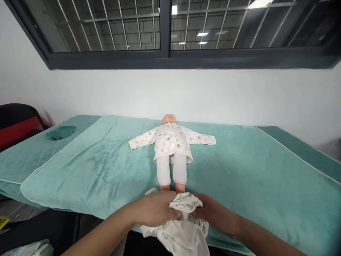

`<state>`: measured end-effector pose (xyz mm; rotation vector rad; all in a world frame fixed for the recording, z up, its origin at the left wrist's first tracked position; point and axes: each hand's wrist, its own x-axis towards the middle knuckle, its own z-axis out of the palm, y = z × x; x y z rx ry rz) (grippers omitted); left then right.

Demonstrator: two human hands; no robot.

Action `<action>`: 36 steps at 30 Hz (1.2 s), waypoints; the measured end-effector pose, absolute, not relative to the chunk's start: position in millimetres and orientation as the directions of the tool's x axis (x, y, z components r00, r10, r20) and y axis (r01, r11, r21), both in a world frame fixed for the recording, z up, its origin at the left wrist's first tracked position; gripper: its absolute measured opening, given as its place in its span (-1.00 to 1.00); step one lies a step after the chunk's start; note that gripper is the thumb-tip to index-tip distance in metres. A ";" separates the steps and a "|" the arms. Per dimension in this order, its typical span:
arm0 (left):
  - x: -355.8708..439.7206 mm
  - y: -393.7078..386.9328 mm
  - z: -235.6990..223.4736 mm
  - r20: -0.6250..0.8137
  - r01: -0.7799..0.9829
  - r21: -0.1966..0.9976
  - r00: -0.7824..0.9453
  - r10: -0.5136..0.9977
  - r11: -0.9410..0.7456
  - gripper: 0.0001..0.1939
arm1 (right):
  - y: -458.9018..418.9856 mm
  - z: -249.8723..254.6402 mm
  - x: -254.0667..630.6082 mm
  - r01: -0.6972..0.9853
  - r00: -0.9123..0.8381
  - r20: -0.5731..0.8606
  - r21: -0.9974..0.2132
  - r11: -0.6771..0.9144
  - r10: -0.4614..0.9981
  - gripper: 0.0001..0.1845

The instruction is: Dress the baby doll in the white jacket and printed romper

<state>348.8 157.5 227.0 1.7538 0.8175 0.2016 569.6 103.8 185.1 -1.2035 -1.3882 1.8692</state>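
A baby doll (pixel 168 119) lies on its back on the teal bed cover, its arms spread wide. It wears a white printed shirt (pixel 165 138) and white leggings (pixel 180 170); its lower legs show bare beneath them. At the near edge, just below the doll's feet, my left hand (pixel 157 208) and my right hand (pixel 204 208) are closed on a bunched white baby garment (pixel 183 231) with a small print. Cloth hangs from between them over the bed's edge. Whether the garment touches the doll's feet I cannot tell.
The massage bed (pixel 239 170) has a face hole (pixel 61 133) at its left end and stands against a white wall. A black and red chair (pixel 20 124) is at the left. A plastic package (pixel 34 249) lies at the lower left. A dark-framed window (pixel 165 58) is above.
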 end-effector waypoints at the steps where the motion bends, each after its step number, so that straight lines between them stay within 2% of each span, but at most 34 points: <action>1: 349.3 157.3 227.1 -0.292 0.476 0.866 0.729 0.619 -0.151 -0.69 | 104.3 181.2 569.9 0.179 -0.410 -0.327 -0.944 -0.277 0.851 -0.66; 4: 353.4 158.7 228.6 -0.303 0.528 0.831 0.693 0.655 -0.174 -0.63 | 106.2 165.2 568.6 0.391 -0.194 -0.233 -0.909 -0.143 0.953 -0.82; 7: 357.7 159.6 228.8 -0.290 0.519 0.836 0.690 0.663 -0.175 -0.63 | 106.0 153.4 565.8 0.431 -0.128 -0.156 -0.898 -0.087 0.979 -0.93; 10: 358.7 157.8 227.6 -0.287 0.478 0.868 0.702 0.652 -0.132 -0.63 | 103.8 152.0 565.8 0.355 -0.133 -0.163 -0.929 -0.106 0.978 -0.89; 14: 357.4 153.5 230.2 -0.262 0.382 0.922 0.734 0.627 -0.063 -0.60 | 101.1 157.9 570.3 0.147 -0.152 -0.222 -0.969 -0.200 0.963 -0.79; 18: 358.5 156.7 238.6 -0.298 0.350 0.936 0.732 0.612 0.036 -0.54 | 101.9 161.1 573.4 0.002 -0.105 -0.198 -0.980 -0.198 0.975 -0.72; 20: 361.7 163.3 239.8 -0.273 0.327 0.944 0.721 0.637 0.035 -0.55 | 104.6 160.1 573.4 -0.006 -0.055 -0.174 -0.985 -0.175 0.983 -0.72; 24: 374.2 180.9 232.2 -0.177 0.378 0.922 0.603 0.777 -0.083 -0.79 | 113.1 154.9 571.2 0.061 0.034 -0.131 -0.989 -0.133 0.991 -0.71; 27: 381.6 187.8 226.8 -0.187 0.406 0.912 0.527 0.829 -0.052 -0.81 | 119.0 151.8 569.0 0.026 0.111 -0.118 -0.992 -0.122 0.987 -0.68; 30: 379.9 186.6 227.7 -0.265 0.351 0.935 0.584 0.768 0.056 -0.75 | 123.3 150.1 568.2 -0.064 0.152 -0.116 -0.992 -0.107 0.982 -0.66; 33: 372.9 183.0 229.7 -0.326 0.279 0.943 0.679 0.657 0.179 -0.60 | 127.3 147.9 568.0 -0.185 0.175 -0.126 -0.978 -0.094 0.976 -0.64; 36: 368.0 180.8 226.5 -0.328 0.162 0.930 0.773 0.543 0.331 -0.52 | 131.9 145.5 566.8 -0.243 0.189 -0.128 -0.967 -0.080 0.973 -0.68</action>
